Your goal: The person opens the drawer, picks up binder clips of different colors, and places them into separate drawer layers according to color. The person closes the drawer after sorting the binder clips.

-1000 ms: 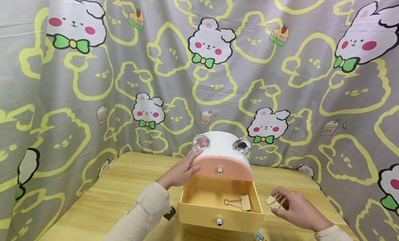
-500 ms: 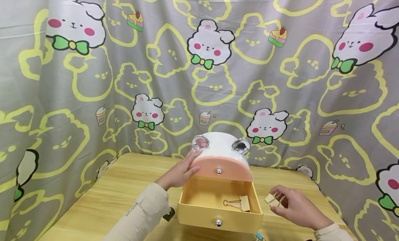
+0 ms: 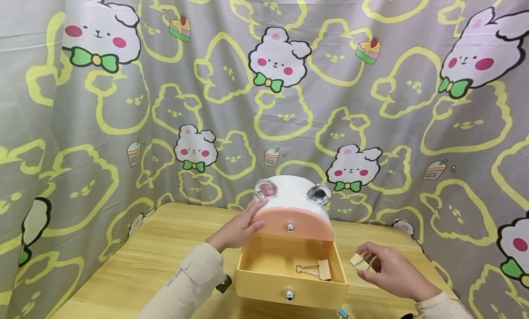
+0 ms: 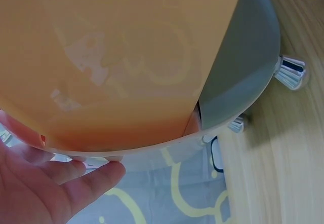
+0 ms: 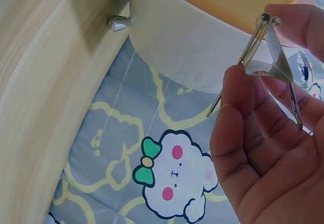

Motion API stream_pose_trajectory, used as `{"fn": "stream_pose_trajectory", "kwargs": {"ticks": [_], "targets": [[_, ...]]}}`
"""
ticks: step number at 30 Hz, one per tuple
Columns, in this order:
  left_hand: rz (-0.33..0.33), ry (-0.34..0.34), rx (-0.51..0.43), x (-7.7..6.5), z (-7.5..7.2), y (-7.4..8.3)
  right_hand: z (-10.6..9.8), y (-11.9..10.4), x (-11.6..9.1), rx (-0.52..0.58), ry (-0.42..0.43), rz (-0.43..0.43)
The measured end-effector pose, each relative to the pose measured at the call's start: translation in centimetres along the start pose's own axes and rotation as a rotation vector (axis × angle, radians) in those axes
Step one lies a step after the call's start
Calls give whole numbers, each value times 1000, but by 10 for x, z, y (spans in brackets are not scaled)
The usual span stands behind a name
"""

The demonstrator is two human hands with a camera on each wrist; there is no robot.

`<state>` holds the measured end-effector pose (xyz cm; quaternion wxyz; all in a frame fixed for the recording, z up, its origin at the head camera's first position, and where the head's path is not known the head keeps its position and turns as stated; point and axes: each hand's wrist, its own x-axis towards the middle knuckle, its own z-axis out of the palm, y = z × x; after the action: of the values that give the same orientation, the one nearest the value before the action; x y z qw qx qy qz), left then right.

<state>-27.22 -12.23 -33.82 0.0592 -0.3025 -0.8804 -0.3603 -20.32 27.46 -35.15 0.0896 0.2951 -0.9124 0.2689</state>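
Observation:
My left hand (image 3: 235, 229) rests on the left side of a small drawer cabinet (image 3: 295, 190), fingers along its white shell and thumb near its pink upper drawer (image 3: 306, 221). In the left wrist view, the fingers (image 4: 96, 183) touch the curved shell. The yellow lower drawer (image 3: 264, 282) is pulled out, with a pale yellow binder clip (image 3: 324, 269) lying inside at the right. Right of the drawer, my right hand (image 3: 392, 271) pinches another pale yellow binder clip (image 3: 358, 261). In the right wrist view, that clip's (image 5: 271, 69) wire handles are spread apart.
A blue clip (image 3: 344, 313) lies below the drawer, partly cut off by the frame edge. Beside the left sleeve sits a black object (image 3: 224, 283), half hidden. The wooden table (image 3: 173, 222) meets a patterned grey curtain (image 3: 231, 112) at the back.
The right hand has risen very slightly with its binder clip. The left hand, the cabinet and the open drawer stay in place; the view has shifted slightly.

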Motion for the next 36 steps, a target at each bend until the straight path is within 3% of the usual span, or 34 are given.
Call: {"fn": "stream_pose_trajectory", "kwargs": {"ticks": [25, 36], "targets": [[12, 0, 5, 0, -2, -1, -7, -12, 11, -35, 55, -49], [18, -1, 5, 0, -1, 1, -10, -20, 17, -40, 42, -40]]}}
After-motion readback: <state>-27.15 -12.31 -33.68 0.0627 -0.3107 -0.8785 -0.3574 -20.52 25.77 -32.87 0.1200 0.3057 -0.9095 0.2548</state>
